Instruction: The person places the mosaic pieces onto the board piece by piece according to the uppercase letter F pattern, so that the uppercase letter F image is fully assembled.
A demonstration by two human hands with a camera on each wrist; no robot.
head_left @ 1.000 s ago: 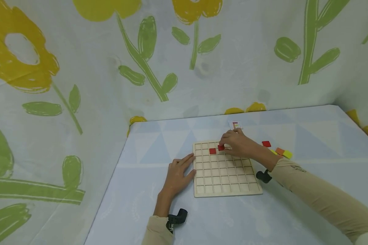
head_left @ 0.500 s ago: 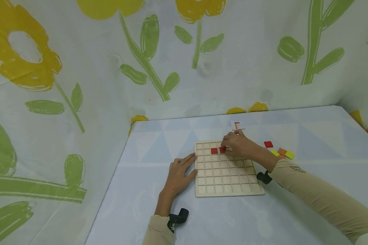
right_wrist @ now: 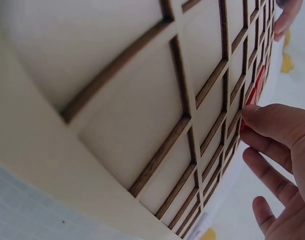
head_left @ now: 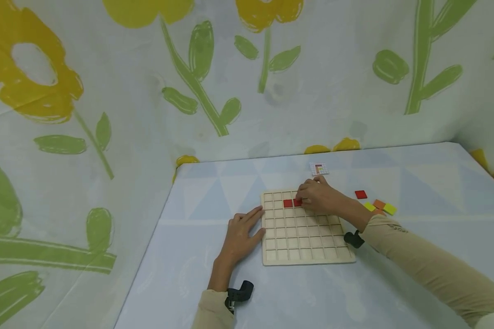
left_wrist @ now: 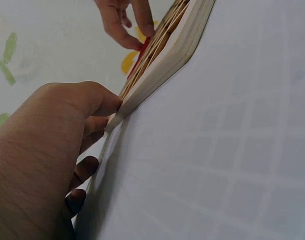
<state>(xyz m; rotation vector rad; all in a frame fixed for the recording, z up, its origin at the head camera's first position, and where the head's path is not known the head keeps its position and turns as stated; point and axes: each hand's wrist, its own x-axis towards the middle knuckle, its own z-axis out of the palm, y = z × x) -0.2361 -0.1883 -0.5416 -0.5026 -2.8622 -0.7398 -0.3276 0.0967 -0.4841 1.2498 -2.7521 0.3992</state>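
A person's left hand, fingers extended and gripping nothing, rests against the left edge of a wooden grid board. Farther up the board, the right hand pinches a red tile, lowered within the past second into line beside its neighbour, a matching square; a pair appears nearly complete, though full seating cannot be told. Beyond, right of the board, lie orange tiles, yellow tiles, a loose red piece and, farthest, a small printed card.

Both sleeves are beige, both wrist cameras black.
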